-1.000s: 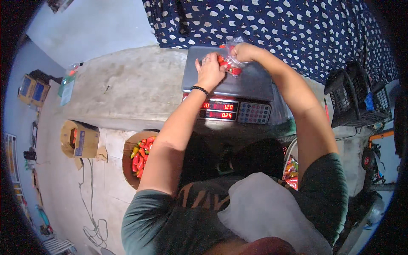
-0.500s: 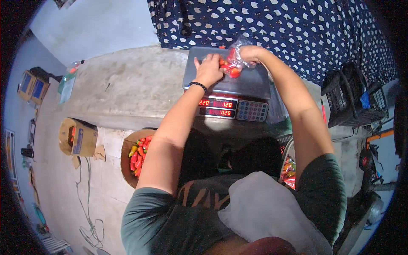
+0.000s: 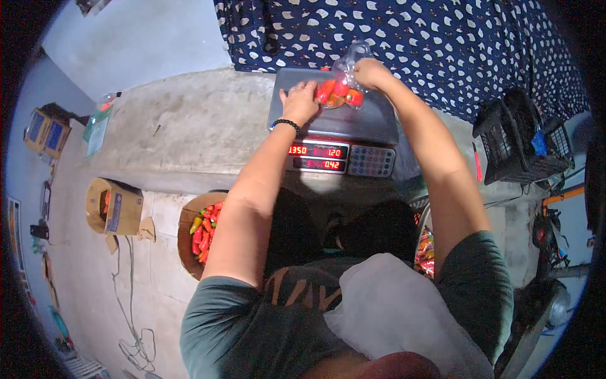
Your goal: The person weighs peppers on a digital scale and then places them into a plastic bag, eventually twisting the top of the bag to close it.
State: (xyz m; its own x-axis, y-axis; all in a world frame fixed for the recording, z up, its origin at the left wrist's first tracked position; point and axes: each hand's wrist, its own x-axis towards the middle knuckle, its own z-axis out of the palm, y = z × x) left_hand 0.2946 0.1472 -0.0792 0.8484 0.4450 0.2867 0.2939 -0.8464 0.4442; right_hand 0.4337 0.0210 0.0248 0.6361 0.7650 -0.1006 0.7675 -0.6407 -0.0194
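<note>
A clear plastic bag (image 3: 358, 53) of red peppers (image 3: 338, 91) lies on the grey platform of a digital scale (image 3: 372, 123). My right hand (image 3: 374, 74) is closed on the bag's gathered upper part, at the far right of the peppers. Wearing a dark beaded bracelet, my left hand (image 3: 301, 101) rests at the left of the bag with its fingers apart, the tips against or right beside the peppers. Red figures glow on the scale's display (image 3: 319, 156), to the left of its keypad (image 3: 371, 161).
Below the counter (image 3: 189, 126) at left stands a round-mouthed carton of peppers (image 3: 187, 237). Farther left is another cardboard box (image 3: 129, 208), with a cable (image 3: 131, 303) on the floor. Black crates (image 3: 524, 142) stand at right, near a patterned curtain (image 3: 404, 44).
My left hand has drawn back left from the peppers, and its fingers have spread. My right hand has shifted slightly up, the bagged peppers show more fully, and the display's figures have changed.
</note>
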